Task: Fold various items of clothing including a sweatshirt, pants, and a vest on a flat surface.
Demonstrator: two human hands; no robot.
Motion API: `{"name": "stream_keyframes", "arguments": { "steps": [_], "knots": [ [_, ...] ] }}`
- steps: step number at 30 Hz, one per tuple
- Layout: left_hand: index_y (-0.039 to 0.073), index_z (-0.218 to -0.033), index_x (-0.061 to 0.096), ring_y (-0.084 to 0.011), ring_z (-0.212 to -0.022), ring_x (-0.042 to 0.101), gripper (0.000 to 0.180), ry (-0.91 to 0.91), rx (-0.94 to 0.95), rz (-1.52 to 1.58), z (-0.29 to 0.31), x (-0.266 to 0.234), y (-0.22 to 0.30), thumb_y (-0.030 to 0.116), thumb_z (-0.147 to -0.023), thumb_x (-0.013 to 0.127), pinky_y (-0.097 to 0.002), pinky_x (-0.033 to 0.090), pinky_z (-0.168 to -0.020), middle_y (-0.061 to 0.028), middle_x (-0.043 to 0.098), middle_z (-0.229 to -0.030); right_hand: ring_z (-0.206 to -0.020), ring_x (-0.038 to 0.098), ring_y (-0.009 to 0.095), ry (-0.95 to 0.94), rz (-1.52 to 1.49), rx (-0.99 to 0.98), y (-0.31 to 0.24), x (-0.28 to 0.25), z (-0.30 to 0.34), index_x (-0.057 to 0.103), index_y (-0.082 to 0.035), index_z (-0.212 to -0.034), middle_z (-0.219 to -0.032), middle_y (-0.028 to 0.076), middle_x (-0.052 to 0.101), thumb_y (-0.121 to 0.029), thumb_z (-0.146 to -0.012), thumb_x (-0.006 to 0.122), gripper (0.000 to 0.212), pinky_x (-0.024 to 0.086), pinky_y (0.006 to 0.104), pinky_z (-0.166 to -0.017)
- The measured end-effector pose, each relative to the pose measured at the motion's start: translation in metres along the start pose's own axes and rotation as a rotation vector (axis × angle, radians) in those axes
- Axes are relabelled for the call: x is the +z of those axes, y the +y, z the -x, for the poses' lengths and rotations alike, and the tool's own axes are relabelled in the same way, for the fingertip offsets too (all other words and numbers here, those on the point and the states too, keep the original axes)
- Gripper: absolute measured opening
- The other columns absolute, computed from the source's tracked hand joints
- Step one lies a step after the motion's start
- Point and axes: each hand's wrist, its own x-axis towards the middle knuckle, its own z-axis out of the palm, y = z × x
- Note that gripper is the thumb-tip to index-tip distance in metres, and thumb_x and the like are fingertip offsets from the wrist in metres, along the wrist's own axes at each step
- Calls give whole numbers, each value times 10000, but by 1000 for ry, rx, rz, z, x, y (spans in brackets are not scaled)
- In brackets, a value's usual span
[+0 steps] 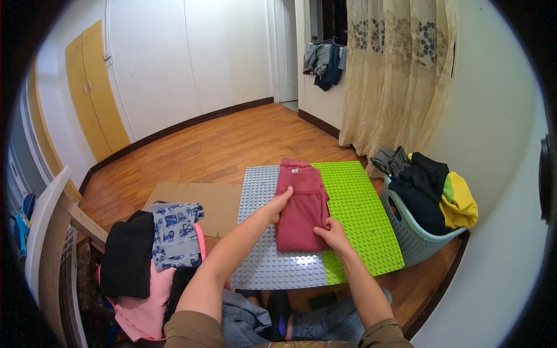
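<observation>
A folded dark pink pair of pants (300,217), with a small white label near its far edge, lies across the middle of a studded building-block tabletop. One half of that top is a grey plate (255,238), the other a bright green plate (360,211). My left hand (281,205) holds the pants' left edge, thumb on top and fingers mostly hidden. At the lower right edge, my right hand (332,234) pinches the cloth between thumb and fingers.
A pale green laundry basket (418,246) heaped with dark and yellow clothes stands right of the table. At left, folded black (129,252), patterned grey-blue (176,229) and pink clothes (145,307) are piled beside a wooden frame (81,220). Flat cardboard (200,200) lies behind.
</observation>
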Motion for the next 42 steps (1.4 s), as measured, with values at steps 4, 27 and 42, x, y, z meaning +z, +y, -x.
{"name": "stream_keyframes", "arguments": {
  "steps": [4, 27, 42],
  "knots": [
    [-8, -1204, 452, -272, -1086, 528, 532, 41, -68, -87, -8, -34, -31, 429, -902, 455, -430, 433, -915, -163, 525, -1200, -735, 561, 138, 99, 20, 54, -3, 10, 6, 499, 15, -1054, -746, 54, 581, -125, -725, 696, 407, 465, 267, -671],
    [-33, -1207, 430, -371, -1166, 387, 650, -229, 987, -1670, 180, 33, -99, 275, -699, 692, -431, 310, -1001, -233, 443, -1206, -841, 526, 351, -66, 699, -445, -47, -20, 163, 524, -53, -1127, -948, 179, 478, -136, -670, 694, 494, 445, 398, -747],
    [-14, -995, 527, -360, -873, 579, 240, -660, 130, -1593, 237, 80, -40, 159, -828, 536, -417, 461, -731, -254, 579, -850, -796, 548, 287, -393, 624, -597, -135, -73, 182, 627, -54, -813, -843, 94, 545, -60, -647, 645, 167, 451, 357, -680]
  ]
}}
